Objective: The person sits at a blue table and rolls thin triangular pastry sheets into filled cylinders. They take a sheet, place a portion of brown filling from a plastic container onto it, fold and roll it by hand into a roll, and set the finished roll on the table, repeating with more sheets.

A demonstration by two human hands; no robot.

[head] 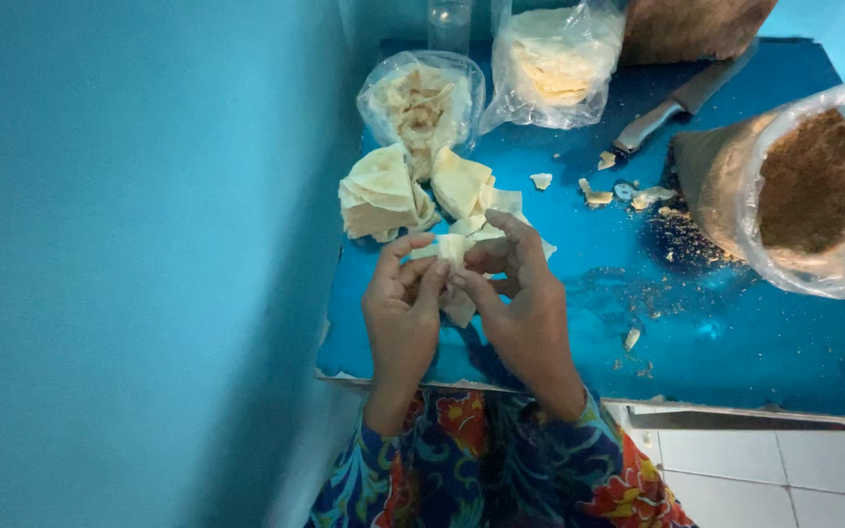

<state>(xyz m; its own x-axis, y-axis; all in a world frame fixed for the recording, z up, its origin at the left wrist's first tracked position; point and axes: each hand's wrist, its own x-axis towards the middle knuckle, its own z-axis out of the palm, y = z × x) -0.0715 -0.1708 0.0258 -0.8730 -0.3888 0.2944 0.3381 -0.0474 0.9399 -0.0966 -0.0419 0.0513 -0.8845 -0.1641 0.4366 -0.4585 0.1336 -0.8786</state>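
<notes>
Fingertips of both hands pinch a small pale dough wrapper (450, 250) at the near left part of a blue table (735, 332), the left hand (401, 315) curled around it from the left with thumb and forefinger closed on its edge, the right hand (523, 298) closed on it from the right with the forefinger laid across the top. The wrapper is held just above the tabletop, between the two hands, and part of it hangs down behind the fingers. Just beyond the hands lie two loose stacks of folded wrappers (383, 194), pale yellow and touching one another. Farther back stand a clear plastic bag of crumbly pale filling (421, 103) and, to its right, a second clear bag of flat pale sheets (559, 59). A knife (682, 100) with a metal handle lies diagonally near the far edge. At the right, a large open plastic bag of brown powder (809, 186) leans on its side, with brown crumbs (682, 240) and dough scraps (599, 194) scattered on the table before it. Floral-print sleeves (501, 469) cover the person's forearms, and a blue wall (129, 264) fills the left.
</notes>
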